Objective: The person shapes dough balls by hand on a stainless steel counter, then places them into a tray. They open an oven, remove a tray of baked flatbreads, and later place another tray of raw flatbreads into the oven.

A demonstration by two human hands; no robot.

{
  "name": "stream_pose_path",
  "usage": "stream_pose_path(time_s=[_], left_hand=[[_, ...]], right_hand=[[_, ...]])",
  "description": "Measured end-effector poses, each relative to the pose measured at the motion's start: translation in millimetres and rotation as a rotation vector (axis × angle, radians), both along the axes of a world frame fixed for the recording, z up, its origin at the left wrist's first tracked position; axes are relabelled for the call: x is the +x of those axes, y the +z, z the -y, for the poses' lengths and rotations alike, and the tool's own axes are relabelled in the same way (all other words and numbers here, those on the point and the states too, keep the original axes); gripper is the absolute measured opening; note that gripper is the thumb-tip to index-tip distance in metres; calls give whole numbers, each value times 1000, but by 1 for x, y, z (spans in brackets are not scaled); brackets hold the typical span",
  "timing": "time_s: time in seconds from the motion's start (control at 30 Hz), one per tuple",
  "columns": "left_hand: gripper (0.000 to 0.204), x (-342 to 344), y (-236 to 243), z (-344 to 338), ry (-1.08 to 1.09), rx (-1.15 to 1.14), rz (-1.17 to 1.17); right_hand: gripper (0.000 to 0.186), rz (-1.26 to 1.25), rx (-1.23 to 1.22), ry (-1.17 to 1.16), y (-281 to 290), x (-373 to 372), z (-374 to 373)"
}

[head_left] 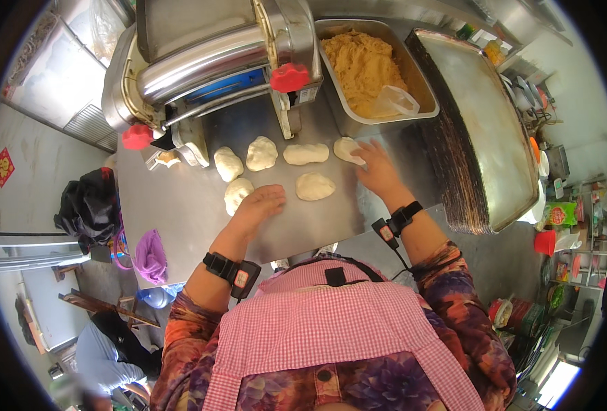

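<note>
Several pale dough pieces lie on the steel table. My right hand (380,171) reaches a smooth dough piece (346,150) at the right end of the back row, its fingers apart and touching the dough's right edge. My left hand (259,207) hovers low beside a rounded dough piece (237,193), fingers stretched out and holding nothing; it partly covers that piece. An oval dough piece (315,186) sits between my hands. Behind are a long dough piece (305,154), a lumpy dough piece (261,153) and another dough piece (228,164).
A steel dough roller machine (200,65) with red knobs stands at the back left. Right of it, a metal pan (427,109) holds a brown-yellow mass. Stacked baking trays (499,137) line the table's right side. A purple cloth (150,257) hangs at the left edge. A person (108,349) is at lower left.
</note>
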State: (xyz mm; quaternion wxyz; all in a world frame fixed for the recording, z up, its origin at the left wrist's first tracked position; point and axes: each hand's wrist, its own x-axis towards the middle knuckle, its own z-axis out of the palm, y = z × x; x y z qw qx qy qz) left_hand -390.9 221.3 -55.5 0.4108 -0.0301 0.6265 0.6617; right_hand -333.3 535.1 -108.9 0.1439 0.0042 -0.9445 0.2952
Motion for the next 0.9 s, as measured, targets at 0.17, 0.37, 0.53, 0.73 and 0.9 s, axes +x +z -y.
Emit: stream_pose_path(time_s=[0.17,0.37,0.53,0.73,0.9], left_hand=[[32,2,-5,-17,108,44,38],[30,-1,-10,-35,175,43,28],[30,-10,-10,-51,225,35,-24],[38,-24,-24,-94,-8,-264,-450],[42,-34,-44,-124,-223,-748,-1263]], right_hand=[[48,-49,-217,579,-4,-7,51],[39,290,-338,527,0,-26,41],[40,99,-271,330,12,11,-21],[38,59,-120,323,8,27,-47],[29,108,-494,76,23,30,-60]])
